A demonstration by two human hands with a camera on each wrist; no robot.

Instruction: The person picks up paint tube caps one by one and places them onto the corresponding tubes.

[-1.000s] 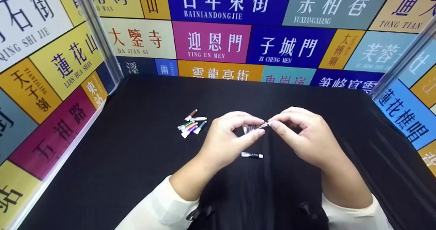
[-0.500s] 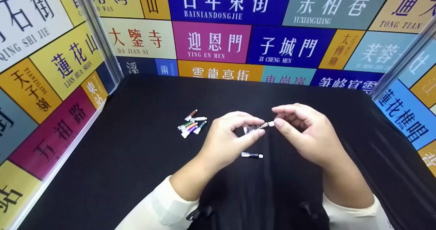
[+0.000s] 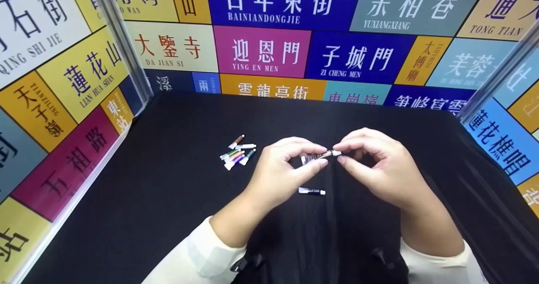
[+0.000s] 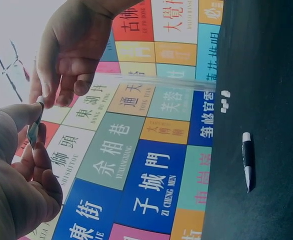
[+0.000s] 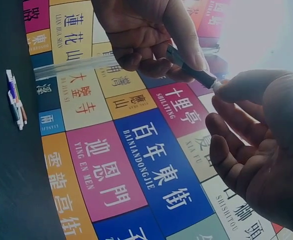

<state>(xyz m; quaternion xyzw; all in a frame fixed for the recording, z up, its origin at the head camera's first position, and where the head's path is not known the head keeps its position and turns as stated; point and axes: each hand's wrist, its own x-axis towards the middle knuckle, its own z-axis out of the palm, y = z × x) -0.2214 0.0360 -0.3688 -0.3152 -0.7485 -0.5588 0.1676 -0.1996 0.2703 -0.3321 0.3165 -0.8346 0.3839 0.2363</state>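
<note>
Left hand [image 3: 283, 170] pinches a small dark paint tube with white cap [image 3: 318, 156] by its body, held above the black cloth tabletop [image 3: 168, 208]. Right hand [image 3: 379, 166] pinches the cap end between thumb and forefinger. Risk: squeezing the body as the cap loosens may eject paint; the cap may drop onto the cloth, near the second dark tube [image 3: 311, 191] lying below the held one.

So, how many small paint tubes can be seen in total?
About 8: one held between left hand and right hand, one black tube on the cloth below, roughly six in the pile; some may overlap.
</note>
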